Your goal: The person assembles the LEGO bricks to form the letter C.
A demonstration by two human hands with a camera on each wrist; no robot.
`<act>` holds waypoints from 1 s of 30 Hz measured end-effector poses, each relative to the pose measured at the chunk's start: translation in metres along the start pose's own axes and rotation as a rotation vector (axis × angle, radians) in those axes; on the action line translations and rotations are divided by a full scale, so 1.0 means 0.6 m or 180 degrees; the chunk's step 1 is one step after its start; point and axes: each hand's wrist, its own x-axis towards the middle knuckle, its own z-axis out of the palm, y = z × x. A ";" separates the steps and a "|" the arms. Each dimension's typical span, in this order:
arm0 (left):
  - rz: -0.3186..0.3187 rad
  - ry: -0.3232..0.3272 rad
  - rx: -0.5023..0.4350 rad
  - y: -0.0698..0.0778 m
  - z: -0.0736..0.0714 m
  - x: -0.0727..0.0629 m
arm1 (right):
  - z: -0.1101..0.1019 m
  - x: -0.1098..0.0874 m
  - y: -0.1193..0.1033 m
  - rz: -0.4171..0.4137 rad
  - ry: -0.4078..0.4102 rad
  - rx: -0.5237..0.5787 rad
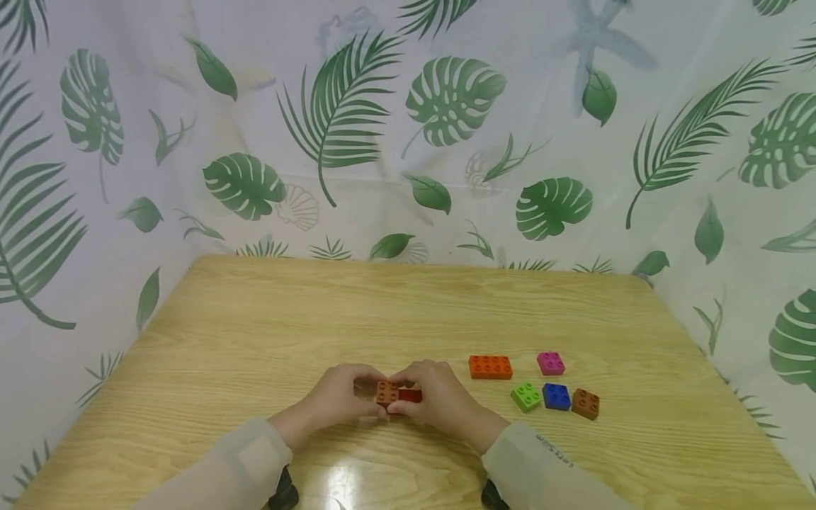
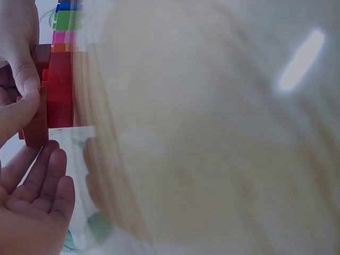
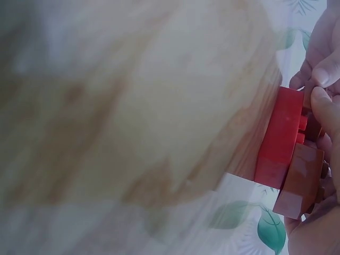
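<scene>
Behind the bare hands [image 1: 334, 398] run cream sleeves [image 1: 219, 467], the right printed with dark lettering [image 1: 554, 450], black pieces [image 1: 284, 489] beneath.

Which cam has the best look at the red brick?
Right wrist: the red brick is largest there, long side mostly clear, with studs visible between two brown bricks. Left wrist: also its long side, but smaller. Head: only a small patch between the right hand's thumb and fingers.

Only text: small dark lettering [image 1: 554, 450] on the right sleeve [image 1: 542, 476], just behind right hand [image 1: 441, 395], looks like "Lets slim".
</scene>
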 end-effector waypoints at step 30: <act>-0.0013 0.0105 -0.0113 0.006 -0.003 -0.005 | -0.007 -0.028 0.016 0.0092 0.0288 0.0255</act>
